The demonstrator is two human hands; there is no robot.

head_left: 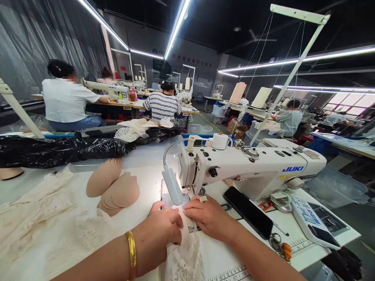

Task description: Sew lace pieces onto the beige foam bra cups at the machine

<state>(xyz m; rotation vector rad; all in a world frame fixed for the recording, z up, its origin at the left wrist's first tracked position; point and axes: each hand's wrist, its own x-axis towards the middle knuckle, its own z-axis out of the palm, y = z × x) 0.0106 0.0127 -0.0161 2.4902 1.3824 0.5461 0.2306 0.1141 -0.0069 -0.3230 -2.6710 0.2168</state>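
A piece of cream lace fabric (pixel 187 257) runs from the needle area of a white sewing machine (pixel 258 166) down toward me. My left hand (pixel 159 236), with a gold bangle at the wrist, is closed with its fingers curled round the fabric. Close to the presser foot, my right hand (pixel 211 218) has its fingers pressed together on the cloth at the needle. A small grey lamp (pixel 172 185) on a bendable neck covers part of the sewing spot, so the needle tip is hidden. Beige bra cups (pixel 118 197) lie stacked to the left.
More cream lace (pixel 58 226) spreads over the left of the table. Black plastic (pixel 96 150) runs along the back edge. Right of my hand lie a black phone (pixel 249 210), keys (pixel 275 244) and a control panel (pixel 316 224). Co-workers sit at machines beyond.
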